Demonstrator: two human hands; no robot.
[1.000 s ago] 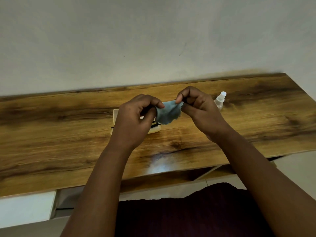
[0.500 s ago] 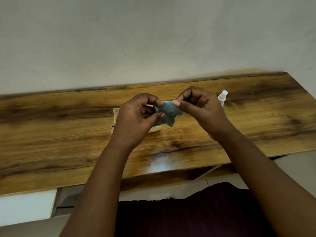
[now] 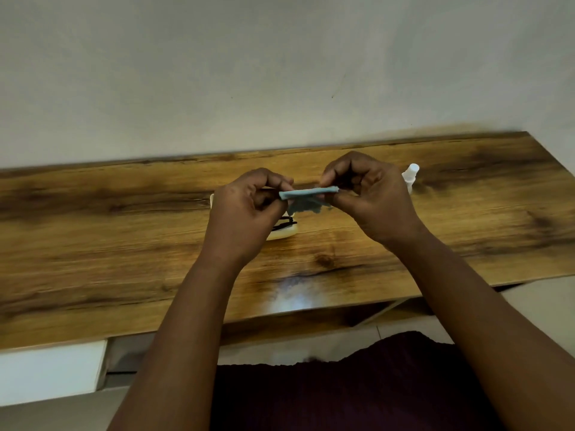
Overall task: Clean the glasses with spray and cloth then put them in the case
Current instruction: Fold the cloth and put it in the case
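The blue cloth (image 3: 306, 197) is stretched between both hands just above the middle of the frame, its top edge pulled into a flat band with loose folds hanging below. The left hand (image 3: 245, 213) pinches its left end between thumb and curled fingers; the right hand (image 3: 370, 197) pinches the right end the same way. Each grip is pressed together on the fabric. Behind and below the left hand a pale case (image 3: 281, 233) lies on the table (image 3: 124, 244), with the dark glasses (image 3: 284, 223) resting in it, mostly hidden. A white spray bottle (image 3: 410, 177) stands upright just beyond the right hand. The table is dark-streaked wood, its far edge against a plain grey wall (image 3: 280, 73), its right corner in the upper right. Bare wood stretches to either side of the hands, and a glare patch sits near the front edge.
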